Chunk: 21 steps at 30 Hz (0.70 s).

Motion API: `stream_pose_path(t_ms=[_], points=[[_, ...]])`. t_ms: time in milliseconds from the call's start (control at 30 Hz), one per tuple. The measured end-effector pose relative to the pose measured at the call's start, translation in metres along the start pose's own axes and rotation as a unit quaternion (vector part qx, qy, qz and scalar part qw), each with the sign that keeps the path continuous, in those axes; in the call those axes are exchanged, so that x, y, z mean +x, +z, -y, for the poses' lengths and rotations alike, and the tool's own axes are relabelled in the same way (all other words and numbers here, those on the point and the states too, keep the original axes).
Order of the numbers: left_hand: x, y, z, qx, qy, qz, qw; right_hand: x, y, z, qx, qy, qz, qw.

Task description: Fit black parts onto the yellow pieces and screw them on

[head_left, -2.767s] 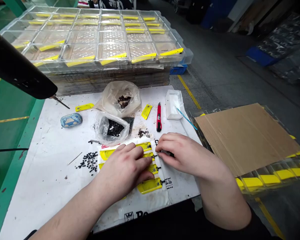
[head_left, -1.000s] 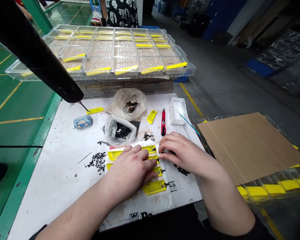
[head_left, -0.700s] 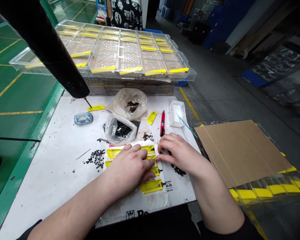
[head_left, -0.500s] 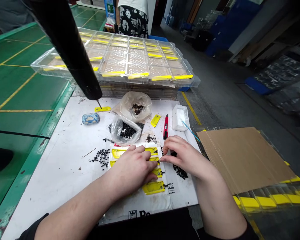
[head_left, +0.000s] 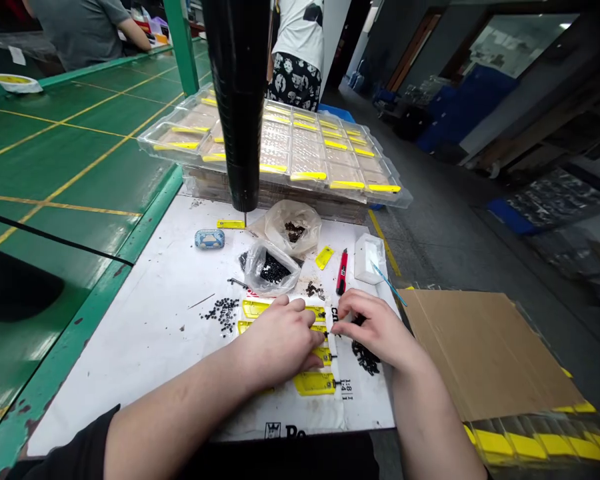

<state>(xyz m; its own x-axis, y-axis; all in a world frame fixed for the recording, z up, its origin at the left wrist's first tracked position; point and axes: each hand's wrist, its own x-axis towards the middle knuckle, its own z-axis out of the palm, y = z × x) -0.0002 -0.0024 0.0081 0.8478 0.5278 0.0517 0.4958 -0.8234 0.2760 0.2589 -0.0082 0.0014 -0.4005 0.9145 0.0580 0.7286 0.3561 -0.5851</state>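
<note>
Several yellow plastic casings [head_left: 314, 383] lie in a row on a printed white sheet, with small black pieces protruding from their right ends. My left hand [head_left: 285, 340] rests across the middle casings, fingers curled and pressing on one, hiding much of it. Just right of that casing's end, my right hand [head_left: 375, 327] is closed in a pinch; what its fingertips hold, if anything, is too small to make out. Beside and partly under the right hand is a pile of black parts [head_left: 365, 357]. Small black discs [head_left: 223, 313] are scattered left of the casings.
Plastic bags of black [head_left: 275, 270] and brown pieces [head_left: 295, 230] stand behind the casings. A red cutter [head_left: 342, 272], white box [head_left: 369, 257] and blue tin [head_left: 209, 239] lie around them. A black powered driver [head_left: 237, 120] hangs above. Beyond are compartment trays [head_left: 305, 150] and people; cardboard [head_left: 490, 353] lies right.
My view has shifted, so the table appears lower and further right. My right fingertips have drawn slightly away from the casing's end; my left hand stays on the casings.
</note>
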Motion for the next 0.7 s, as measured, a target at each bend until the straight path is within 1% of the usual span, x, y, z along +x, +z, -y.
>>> stream_pose_path(t_ms=[100,167,300,467,700], points=[[0.000,0.000,0.000,0.011,0.005,-0.001,1.000,0.005,0.009,0.002,-0.064,-0.001,-0.078,0.995],[0.000,0.001,0.000,0.016,0.007,-0.004,1.000,0.010,0.017,0.002,-0.114,0.000,-0.100,0.988],[0.000,0.002,-0.001,0.017,0.010,-0.006,1.000,0.017,0.028,0.000,-0.192,0.002,-0.112,0.975],[-0.002,-0.001,-0.001,0.005,0.008,-0.020,1.000,0.025,0.029,0.002,-0.256,0.010,-0.128,0.958],[-0.006,-0.012,0.009,-0.019,-0.018,-0.042,0.999,0.035,0.029,0.002,-0.299,-0.004,-0.106,0.948]])
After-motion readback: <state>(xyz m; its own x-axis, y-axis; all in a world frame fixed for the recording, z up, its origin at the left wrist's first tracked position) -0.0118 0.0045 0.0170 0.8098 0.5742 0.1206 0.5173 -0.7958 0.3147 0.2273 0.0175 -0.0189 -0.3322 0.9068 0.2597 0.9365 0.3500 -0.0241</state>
